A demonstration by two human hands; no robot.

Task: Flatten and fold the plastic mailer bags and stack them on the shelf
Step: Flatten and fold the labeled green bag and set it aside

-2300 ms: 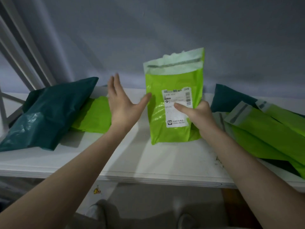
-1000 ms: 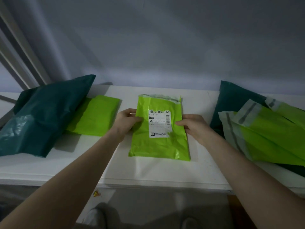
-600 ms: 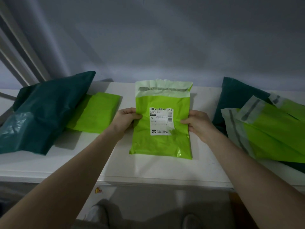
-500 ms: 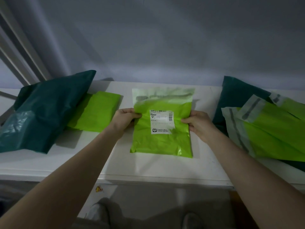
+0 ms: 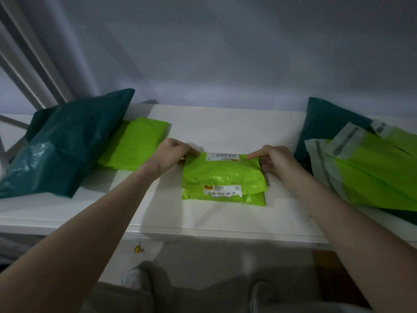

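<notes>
1. While your left hand (image 5: 173, 154) and right hand (image 5: 276, 162) pinch the two far corners of the lime-green plastic mailer bag with white printed labels (image 5: 223, 177), each with thumb and fingers curled onto the film, the bag lies folded over itself on the white shelf board (image 5: 225, 218), its upper layer stopping just short of the near edge.
2. You risk the fold springing open: slick film holds no crease, and from here only the corners look pinned. Let go before you press along the far crease and the top layer probably lifts.
3. Trapped air is a likely problem. The glossy ridge across the middle of the bag suggests it is not fully flat, and that would make it slide once stacked.
4. Watch the near edge. The bag sits close to the shelf's front lip, so a hard smoothing stroke toward yourself could push it off.
5. To the left of the bag lies a folded lime-green mailer (image 5: 135, 145), partly under a bulging dark teal plastic bag (image 5: 65, 143). Placing the new one there could snag that teal bag.
6. To the right of the bag, a loose heap of unfolded green mailers (image 5: 370, 168) overlaps a second teal bag (image 5: 325, 120); your right forearm passes near it and could drag it.
</notes>
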